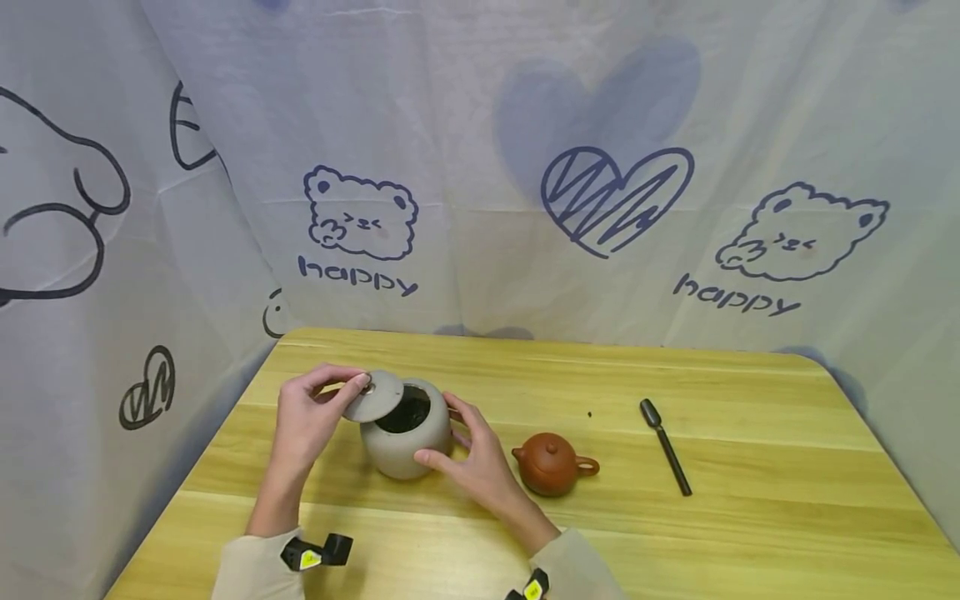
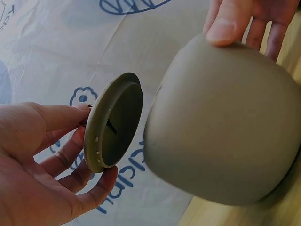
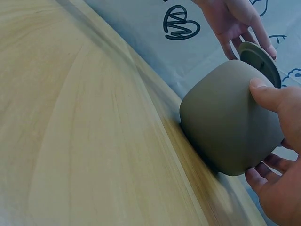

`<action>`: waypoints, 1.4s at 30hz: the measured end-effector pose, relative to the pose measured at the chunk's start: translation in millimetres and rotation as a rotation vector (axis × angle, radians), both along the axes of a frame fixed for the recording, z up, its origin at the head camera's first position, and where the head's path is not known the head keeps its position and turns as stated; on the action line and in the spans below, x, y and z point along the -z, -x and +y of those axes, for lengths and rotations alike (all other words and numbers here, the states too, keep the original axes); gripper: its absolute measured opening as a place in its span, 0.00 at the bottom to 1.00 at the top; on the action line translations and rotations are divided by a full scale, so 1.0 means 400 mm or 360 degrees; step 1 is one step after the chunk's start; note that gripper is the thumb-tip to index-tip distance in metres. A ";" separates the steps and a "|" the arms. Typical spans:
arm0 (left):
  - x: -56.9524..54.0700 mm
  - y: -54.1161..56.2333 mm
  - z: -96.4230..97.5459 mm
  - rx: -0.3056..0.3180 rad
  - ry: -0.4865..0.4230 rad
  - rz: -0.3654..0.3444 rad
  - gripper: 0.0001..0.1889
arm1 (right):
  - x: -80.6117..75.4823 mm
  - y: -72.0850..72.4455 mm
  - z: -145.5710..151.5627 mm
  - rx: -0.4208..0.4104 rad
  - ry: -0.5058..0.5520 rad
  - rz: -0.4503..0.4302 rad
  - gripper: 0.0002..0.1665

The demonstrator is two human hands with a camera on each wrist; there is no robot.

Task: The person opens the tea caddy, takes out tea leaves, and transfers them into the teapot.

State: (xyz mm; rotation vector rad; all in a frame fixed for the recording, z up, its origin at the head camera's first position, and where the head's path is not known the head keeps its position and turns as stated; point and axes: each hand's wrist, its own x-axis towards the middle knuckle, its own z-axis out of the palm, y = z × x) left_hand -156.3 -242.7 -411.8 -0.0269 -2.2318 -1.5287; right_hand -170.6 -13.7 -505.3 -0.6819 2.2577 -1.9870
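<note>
A round grey jar (image 1: 408, 446) stands on the wooden table with its mouth uncovered and dark contents showing inside. My left hand (image 1: 311, 412) pinches the knob of its grey lid (image 1: 382, 398), which is raised and tilted at the left side of the opening. In the left wrist view the underside of the lid (image 2: 123, 123) faces the jar (image 2: 223, 122), with a gap between them. My right hand (image 1: 480, 458) holds the jar from the right, thumb at the front and fingers curving round behind, as the right wrist view also shows.
Right of the jar sits a reddish-brown clay teapot (image 1: 550, 467), lid on, handle toward the right. Farther right lies a dark scoop (image 1: 666, 446) with a long handle. A tiny dark speck (image 1: 589, 414) is on the table (image 1: 757, 500). Printed white cloth (image 1: 472, 250) hangs behind and at the left.
</note>
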 end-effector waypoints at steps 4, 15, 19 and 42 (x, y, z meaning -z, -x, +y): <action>0.003 0.003 0.016 0.0068 -0.0037 0.0019 0.06 | 0.001 0.001 0.000 -0.0005 0.0005 0.0006 0.50; 0.019 0.011 0.047 0.0174 0.0005 0.0028 0.05 | 0.006 0.004 0.000 -0.0007 0.0016 0.0006 0.47; 0.024 0.014 0.053 0.0196 0.0039 0.0040 0.04 | 0.005 0.004 0.000 -0.0007 0.0014 0.0001 0.47; 0.047 0.020 0.065 0.0198 0.0095 0.0067 0.04 | 0.007 0.002 0.000 -0.0002 -0.0010 0.0015 0.49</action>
